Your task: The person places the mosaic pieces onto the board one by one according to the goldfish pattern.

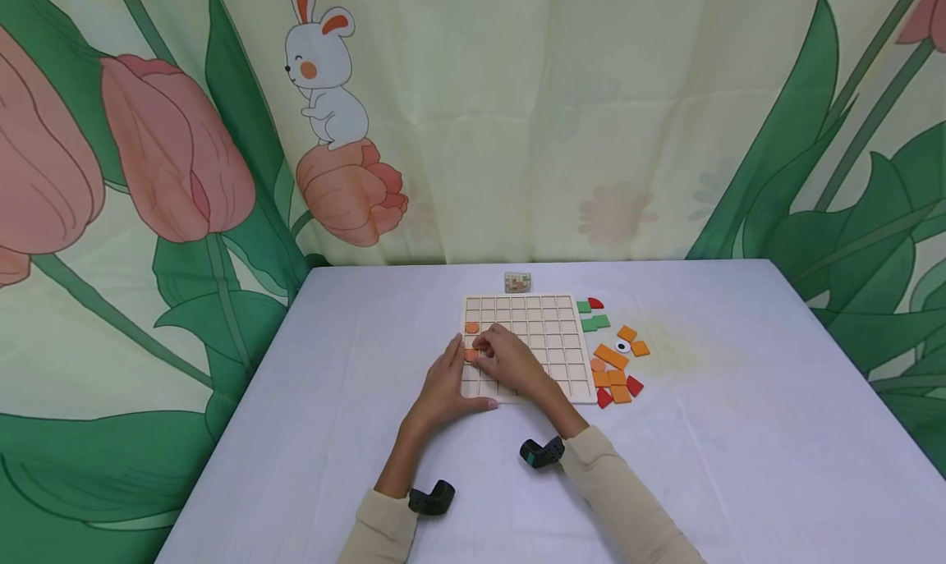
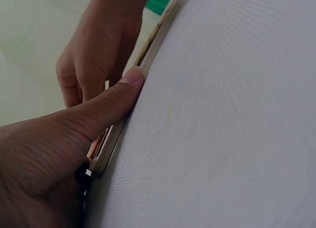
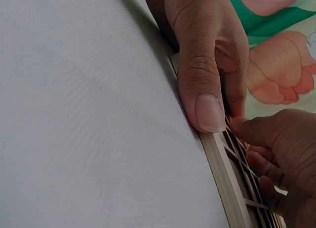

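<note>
One steady press of your spread left hand (image 1: 443, 393) on the board's left edge (image 1: 463, 383) lets your right hand (image 1: 516, 367), grip unclear, square the orange piece (image 1: 470, 355) there.

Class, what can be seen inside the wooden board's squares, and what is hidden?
On the left of the board lies a round orange piece; a second orange piece, partly covered, is by the right hand. What lies under that hand is hidden.

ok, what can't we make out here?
Head: markings on the small patterned object, too small.
Head: some cells of the grid board, covered by the right hand.
Left wrist: ends of right hand's fingers, behind the left hand.
Right wrist: rest of right hand, cut off by right edge.
</note>
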Motion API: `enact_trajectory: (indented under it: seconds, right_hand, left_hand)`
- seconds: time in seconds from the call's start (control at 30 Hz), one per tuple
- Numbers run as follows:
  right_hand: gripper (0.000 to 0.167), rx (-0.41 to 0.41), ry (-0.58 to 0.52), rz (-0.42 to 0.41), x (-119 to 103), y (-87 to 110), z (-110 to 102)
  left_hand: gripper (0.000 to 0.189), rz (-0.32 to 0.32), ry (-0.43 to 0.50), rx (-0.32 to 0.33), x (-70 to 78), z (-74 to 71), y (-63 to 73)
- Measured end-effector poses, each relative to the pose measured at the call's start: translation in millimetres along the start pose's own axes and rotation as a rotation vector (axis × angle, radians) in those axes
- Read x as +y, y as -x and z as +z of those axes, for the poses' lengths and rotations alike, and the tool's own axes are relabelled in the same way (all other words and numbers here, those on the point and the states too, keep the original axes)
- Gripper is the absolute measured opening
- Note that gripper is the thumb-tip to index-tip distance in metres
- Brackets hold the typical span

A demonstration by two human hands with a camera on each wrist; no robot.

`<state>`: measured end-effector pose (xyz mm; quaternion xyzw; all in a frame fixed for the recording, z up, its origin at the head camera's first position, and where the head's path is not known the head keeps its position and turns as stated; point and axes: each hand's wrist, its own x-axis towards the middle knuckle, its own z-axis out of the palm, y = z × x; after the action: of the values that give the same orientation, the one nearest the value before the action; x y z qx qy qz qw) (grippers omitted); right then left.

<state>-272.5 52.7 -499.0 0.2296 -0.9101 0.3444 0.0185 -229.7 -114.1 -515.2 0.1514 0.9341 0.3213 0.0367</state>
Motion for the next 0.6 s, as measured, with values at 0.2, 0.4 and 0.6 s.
enact_trajectory:
  seconds: [0.2, 0.4, 0.6]
  right_hand:
    - [0.024, 0.040, -0.039, -0.045, 8, 4.5, -2]
    - [0.022, 0.064, -0.049, -0.040, 13, 10.5, -13]
    - [0.019, 0.092, -0.037, 0.007, 22, 21.8, -28]
  left_hand:
    - [0.123, -0.003, -0.003, 0.005, -0.1, -0.4, 0.2]
    - [0.125, -0.018, 0.002, 0.008, -0.8, 1.1, -0.9]
    - [0.127, -0.038, 0.006, 0.008, -0.3, 2.3, -0.5]
